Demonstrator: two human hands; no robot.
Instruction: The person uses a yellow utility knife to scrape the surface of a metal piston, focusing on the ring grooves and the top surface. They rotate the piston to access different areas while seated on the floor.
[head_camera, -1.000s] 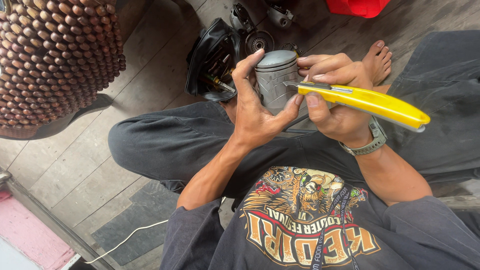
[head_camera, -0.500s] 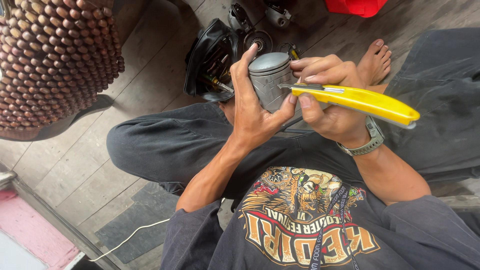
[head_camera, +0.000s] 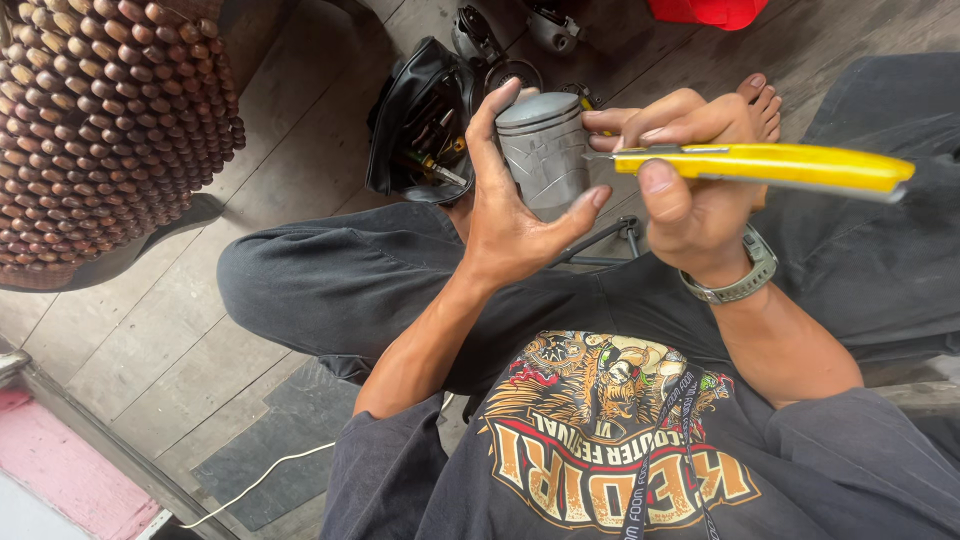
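Piston (head_camera: 545, 150) in left hand (head_camera: 510, 220), yellow utility knife (head_camera: 770, 168) in right hand (head_camera: 700, 190), blade tip touching the piston's upper side wall.
Left fingers wrap the grey metal skirt, crown up, held over the lap above the plank floor (head_camera: 160, 330). Right hand is closed round the knife handle. Looks rigid and fairly hefty, smooth, likely slippery; best held by the skirt, clear of the blade. Black tool pouch (head_camera: 420, 120) lies behind.

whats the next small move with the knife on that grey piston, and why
Probably a short, light scrape along the piston's side. The left hand cups the grey piston, the right hand holds the yellow utility knife level, and its tip sits at the piston's upper wall, seemingly touching.
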